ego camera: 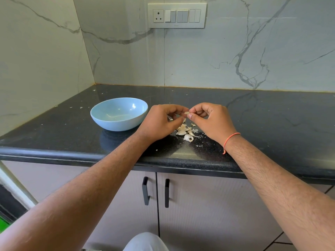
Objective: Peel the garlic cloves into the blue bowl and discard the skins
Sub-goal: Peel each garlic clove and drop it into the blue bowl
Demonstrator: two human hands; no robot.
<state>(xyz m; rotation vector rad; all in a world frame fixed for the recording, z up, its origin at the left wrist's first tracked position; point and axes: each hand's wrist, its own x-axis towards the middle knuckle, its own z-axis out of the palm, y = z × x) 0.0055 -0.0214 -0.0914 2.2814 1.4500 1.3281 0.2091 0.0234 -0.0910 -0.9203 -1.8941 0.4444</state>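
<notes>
A light blue bowl stands on the black countertop, left of my hands; it looks empty. My left hand and my right hand meet fingertip to fingertip just above the counter, both pinching one small garlic clove between them. Beneath the hands lies a small heap of pale garlic skins and pieces, with one larger clove-shaped piece at its near edge. An orange thread circles my right wrist.
The counter's rounded front edge runs below my forearms, with cabinet doors and two black handles under it. Marble walls form a corner behind the bowl. A switch panel sits on the back wall. Small skin flecks dot the counter.
</notes>
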